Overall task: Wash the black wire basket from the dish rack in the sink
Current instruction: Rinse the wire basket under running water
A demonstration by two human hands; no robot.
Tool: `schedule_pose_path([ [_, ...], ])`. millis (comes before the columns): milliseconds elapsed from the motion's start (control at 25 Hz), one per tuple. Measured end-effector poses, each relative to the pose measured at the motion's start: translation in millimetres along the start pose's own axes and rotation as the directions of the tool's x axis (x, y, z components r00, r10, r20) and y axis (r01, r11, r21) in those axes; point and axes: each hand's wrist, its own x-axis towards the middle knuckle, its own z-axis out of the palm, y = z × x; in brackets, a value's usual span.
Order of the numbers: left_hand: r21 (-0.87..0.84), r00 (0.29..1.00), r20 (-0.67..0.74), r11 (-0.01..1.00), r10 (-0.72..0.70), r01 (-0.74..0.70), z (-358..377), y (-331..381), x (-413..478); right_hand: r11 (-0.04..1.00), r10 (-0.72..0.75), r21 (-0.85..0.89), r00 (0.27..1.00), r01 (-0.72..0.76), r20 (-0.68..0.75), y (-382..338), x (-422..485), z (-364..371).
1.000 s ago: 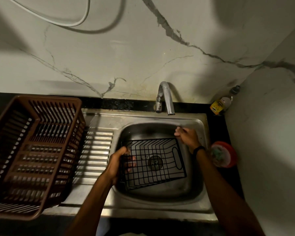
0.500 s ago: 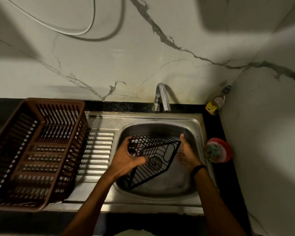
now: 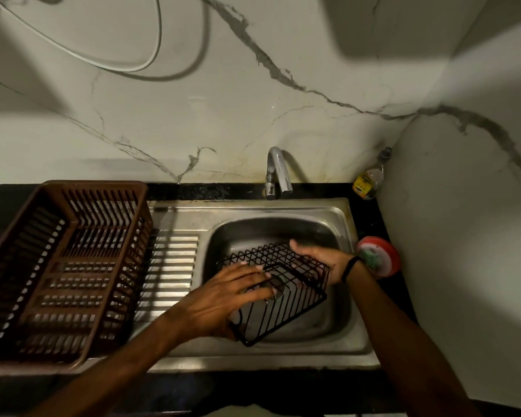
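The left hand (image 3: 220, 299) lies with fingers stretched flat across the near-left side of the basket (image 3: 298, 284), gripping nothing. The basket is tilted above the middle of the sink (image 3: 283, 212). The right hand (image 3: 322, 257) props its far-right side with straight fingers, below the tap (image 3: 275, 173) at the sink's far edge.

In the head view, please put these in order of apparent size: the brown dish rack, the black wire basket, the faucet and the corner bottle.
1. brown dish rack, clearly the largest.
2. black wire basket.
3. faucet and bottle: they look about alike, so I do not rank them.
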Motion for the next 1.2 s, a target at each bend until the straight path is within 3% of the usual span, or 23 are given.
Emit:
schedule_pose_path([
  [80, 0.175, 0.997, -0.07, 0.985, 0.021, -0.008, 7, -3, -5, 0.994, -0.028, -0.106, 0.999, 0.024, -0.031, 2, -4, 1],
  [160, 0.203, 0.98, -0.149, 0.966, -0.134, 0.163, 16, 3, -11, 0.995, -0.066, -0.081, 0.993, 0.059, -0.094, 6, -10, 1],
  [200, 0.112, 0.937, -0.197, 0.943, -0.289, 0.314, 21, 6, -14, 0.994, -0.098, -0.066, 0.989, 0.091, -0.111, 7, -15, 2],
  [280, -0.299, 0.768, -0.201, 0.785, -0.608, 0.543, 38, 5, -23, 0.989, -0.151, -0.024, 0.98, 0.149, -0.133, 11, -25, 4],
  [360, -0.763, 0.674, -0.074, 0.477, -0.735, 0.436, 49, 0, -27, 0.984, -0.17, 0.023, 0.97, 0.176, -0.174, 12, -34, 9],
  [400, -0.925, 0.644, 0.047, 0.21, -0.763, 0.317, 47, 0, -25, 0.981, -0.179, 0.043, 0.964, 0.191, -0.197, 12, -38, 13],
  [440, -0.976, 0.621, 0.181, -0.065, -0.762, 0.206, 38, 4, -21, 0.974, -0.207, 0.048, 0.954, 0.222, -0.215, 13, -40, 17],
  [480, -0.952, 0.57, 0.303, -0.267, -0.764, 0.149, 30, 7, -17, 0.967, -0.23, 0.05, 0.944, 0.249, -0.235, 11, -47, 25],
  [520, -0.917, 0.511, 0.38, -0.386, -0.771, 0.1, 22, 7, -14, 0.954, -0.277, 0.044, 0.925, 0.298, -0.261, 10, -50, 31],
  [600, -0.856, 0.453, 0.505, -0.495, -0.734, 0.153, 13, -1, -7, 0.929, -0.352, 0.003, 0.886, 0.37, -0.3, 7, -59, 41],
  [680, -0.832, 0.463, 0.554, -0.486, -0.692, 0.269, 11, -13, -4, 0.913, -0.385, -0.001, 0.863, 0.407, -0.327, 6, -66, 52],
  [760, -0.862, 0.482, 0.501, -0.365, -0.719, 0.351, 19, -22, -1, 0.916, -0.374, 0.002, 0.854, 0.402, -0.361, 8, -72, 60],
  [960, -0.941, 0.403, 0.264, -0.142, -0.877, 0.308, 8, -13, 3, 0.906, -0.393, 0.008, 0.848, 0.423, -0.355, 28, -59, 67],
  [1200, -0.928, 0.459, 0.297, -0.14, -0.837, 0.346, 13, -16, -7, 0.894, -0.382, 0.075, 0.837, 0.442, -0.391, 46, -51, 80],
])
